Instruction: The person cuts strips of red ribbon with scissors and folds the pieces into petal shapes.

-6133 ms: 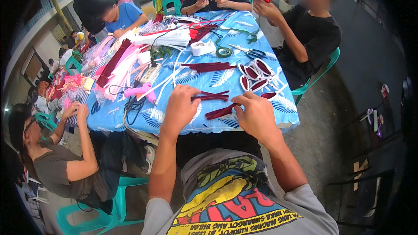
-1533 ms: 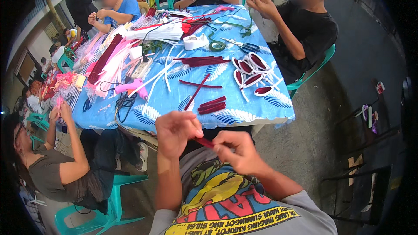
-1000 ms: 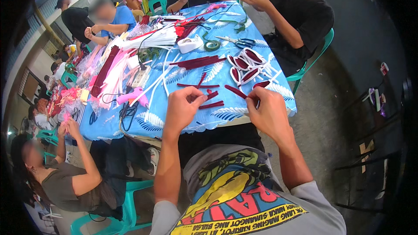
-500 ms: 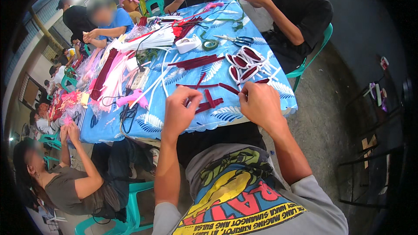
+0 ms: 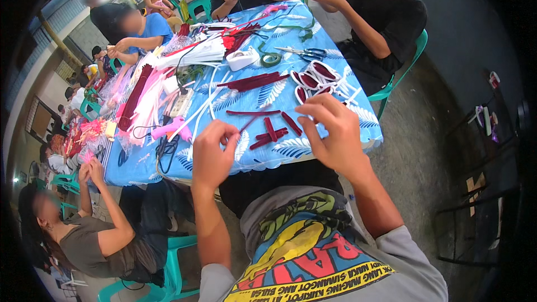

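Note:
My left hand [image 5: 215, 148] is pinched near the table's front edge, on a thin dark red pipe cleaner [image 5: 249, 123] that slants up from its fingertips. To its right, my right hand [image 5: 334, 131] hovers with thumb and fingers apart and nothing visible between them. Several short dark red pipe cleaner pieces [image 5: 270, 128] lie between the hands, two of them crossed. One separate piece [image 5: 291, 124] rests just left of my right fingers. Beyond the hands are a bundle of dark red pipe cleaners [image 5: 254, 81] and several dark red petals with white edges [image 5: 323, 71], partly hidden by my right hand.
Green tape [image 5: 271, 60], a white tape dispenser [image 5: 242, 59] and scissors [image 5: 311, 53] lie farther back. A pink glue gun [image 5: 170, 128], cords and heaped pipe cleaners [image 5: 193, 54] fill the left side. Other people work around the blue tablecloth [image 5: 224, 100].
My right hand has let go of a dark red piece, which now lies on the cloth, and its fingers have spread. My left hand has moved left and nearer with its pipe cleaner.

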A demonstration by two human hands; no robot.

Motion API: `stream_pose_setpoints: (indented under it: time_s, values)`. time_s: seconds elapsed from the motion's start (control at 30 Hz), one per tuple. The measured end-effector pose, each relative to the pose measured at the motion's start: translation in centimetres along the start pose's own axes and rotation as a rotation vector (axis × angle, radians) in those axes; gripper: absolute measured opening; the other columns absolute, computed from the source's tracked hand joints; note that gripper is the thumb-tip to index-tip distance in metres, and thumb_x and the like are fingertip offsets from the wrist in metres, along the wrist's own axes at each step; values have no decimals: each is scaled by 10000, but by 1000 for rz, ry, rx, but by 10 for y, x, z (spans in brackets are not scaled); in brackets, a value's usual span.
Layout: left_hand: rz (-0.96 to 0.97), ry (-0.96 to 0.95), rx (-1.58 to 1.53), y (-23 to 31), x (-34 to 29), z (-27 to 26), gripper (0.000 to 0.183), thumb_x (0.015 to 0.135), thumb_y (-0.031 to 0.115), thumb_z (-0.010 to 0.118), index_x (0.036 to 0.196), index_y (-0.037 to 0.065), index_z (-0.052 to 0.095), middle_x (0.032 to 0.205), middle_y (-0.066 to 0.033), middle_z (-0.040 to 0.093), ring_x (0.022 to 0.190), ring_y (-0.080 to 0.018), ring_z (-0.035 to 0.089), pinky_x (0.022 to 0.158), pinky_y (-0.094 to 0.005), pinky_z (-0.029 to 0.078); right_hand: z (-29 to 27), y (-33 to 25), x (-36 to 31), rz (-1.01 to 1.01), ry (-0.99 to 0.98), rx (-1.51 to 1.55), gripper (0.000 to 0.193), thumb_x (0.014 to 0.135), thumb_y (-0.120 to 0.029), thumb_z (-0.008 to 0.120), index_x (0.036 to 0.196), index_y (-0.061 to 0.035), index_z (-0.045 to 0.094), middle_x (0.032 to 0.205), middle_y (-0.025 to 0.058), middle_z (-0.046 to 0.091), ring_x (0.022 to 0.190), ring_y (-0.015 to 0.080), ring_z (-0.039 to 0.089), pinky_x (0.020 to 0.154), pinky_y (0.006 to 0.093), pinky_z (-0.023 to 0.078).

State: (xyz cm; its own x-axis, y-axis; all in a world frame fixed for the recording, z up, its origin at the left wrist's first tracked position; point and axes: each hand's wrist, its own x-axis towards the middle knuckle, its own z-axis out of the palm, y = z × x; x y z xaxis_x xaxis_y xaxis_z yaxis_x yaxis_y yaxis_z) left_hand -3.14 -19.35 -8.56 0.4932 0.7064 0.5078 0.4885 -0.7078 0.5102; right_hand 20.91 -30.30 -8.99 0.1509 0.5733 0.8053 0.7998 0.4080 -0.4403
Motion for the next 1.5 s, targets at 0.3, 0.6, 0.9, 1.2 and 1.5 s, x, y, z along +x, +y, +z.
stream_pose_setpoints:
  time_s: [0.3, 0.6, 0.9, 1.2, 1.5]
  values:
    - [-132, 4, -490, 46, -62, -26, 85, 911, -72, 666, 943, -1, 628, 859, -56, 593, 654, -92, 588, 565, -236, 439, 5, -24, -27, -19, -277, 244, 178, 849, -18, 734, 1024, -44, 739, 855, 97, 685, 743, 297, 674, 626, 395, 525]
    - [-217, 92, -1040, 51, -68, 10, 57, 998, -31, 591, 1055, -37, 590, 988, -128, 662, 738, -140, 656, 609, -250, 537, 32, -58, -62, 500, -330, 779, 113, 951, -31, 679, 1010, 63, 707, 812, 126, 728, 654, 146, 697, 565, 275, 520]
    - [-180, 161, -975, 47, -70, 14, 42, 990, -47, 591, 1029, -35, 580, 1027, -141, 653, 741, -140, 657, 632, -249, 556, 24, -60, -60, 847, -465, 1018, 120, 980, -63, 676, 1009, 36, 739, 855, 79, 742, 653, 107, 686, 546, 245, 512]
    - [-26, -48, -1049, 39, -68, 1, 75, 946, 15, 665, 991, -17, 614, 1248, -186, 619, 910, -204, 622, 795, -342, 520, 29, -60, -66, 861, -520, 1069, 129, 1020, -80, 623, 997, 22, 699, 779, 34, 677, 672, 104, 671, 585, 258, 516]
    - [43, -63, -1109, 25, -75, -4, 127, 864, 32, 796, 867, -67, 717, 1050, -272, 721, 828, -291, 727, 753, -394, 610, 22, -68, -66, 753, -777, 1145, 200, 1074, -152, 570, 1012, 18, 656, 773, 46, 672, 685, 123, 685, 598, 271, 533]
